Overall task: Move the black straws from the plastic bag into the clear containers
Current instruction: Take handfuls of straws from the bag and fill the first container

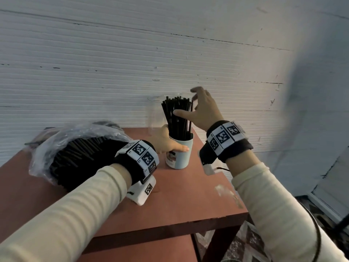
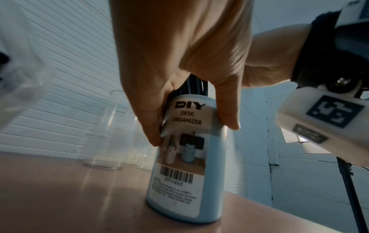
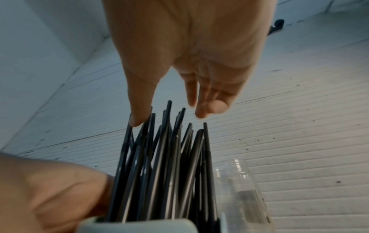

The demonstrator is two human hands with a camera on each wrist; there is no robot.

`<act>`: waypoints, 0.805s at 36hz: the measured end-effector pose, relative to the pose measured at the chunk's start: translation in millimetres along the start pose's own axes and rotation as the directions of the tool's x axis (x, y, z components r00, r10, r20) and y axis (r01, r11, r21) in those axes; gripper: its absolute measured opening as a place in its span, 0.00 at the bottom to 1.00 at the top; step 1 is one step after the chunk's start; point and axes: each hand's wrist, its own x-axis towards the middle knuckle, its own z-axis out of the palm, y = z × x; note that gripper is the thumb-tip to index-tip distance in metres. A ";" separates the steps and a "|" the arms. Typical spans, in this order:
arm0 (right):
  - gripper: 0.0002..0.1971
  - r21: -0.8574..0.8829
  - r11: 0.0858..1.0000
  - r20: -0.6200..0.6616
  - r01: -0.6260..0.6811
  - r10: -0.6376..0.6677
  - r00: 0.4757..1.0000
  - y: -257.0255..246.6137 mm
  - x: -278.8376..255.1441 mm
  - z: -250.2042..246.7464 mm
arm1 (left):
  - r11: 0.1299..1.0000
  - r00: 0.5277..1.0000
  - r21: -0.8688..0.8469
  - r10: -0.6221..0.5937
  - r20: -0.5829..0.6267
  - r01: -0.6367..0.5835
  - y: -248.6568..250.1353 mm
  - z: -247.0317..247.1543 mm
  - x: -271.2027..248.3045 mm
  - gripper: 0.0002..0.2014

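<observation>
Black straws, thin and matte, stand fanned upright in a pale blue labelled cup on the red-brown table, the left hand gripping the cup while the right hand hovers with fingers spread loosely at their tips.

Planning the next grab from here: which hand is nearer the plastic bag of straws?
Left. The left hand grips the light blue cup right beside the plastic bag; the right hand is farther off, above the cup's straws.
</observation>
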 end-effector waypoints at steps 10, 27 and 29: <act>0.27 -0.119 0.964 -0.021 0.239 -0.243 0.970 -22.4 -18.5 9.4 | 0.985 0.994 0.166 -0.040 -0.106 0.057 3.8 -19.7 -42.2 0.45; 0.14 0.121 0.966 0.461 0.230 -0.260 0.849 -151.3 -60.8 110.4 | 0.933 0.921 0.353 0.071 -0.382 0.074 -49.7 -186.9 -132.9 0.14; 0.17 0.010 0.963 0.546 0.271 -0.232 0.805 -162.7 -60.1 120.1 | 0.930 0.961 0.358 0.017 -0.275 0.086 -61.1 -193.6 -133.4 0.18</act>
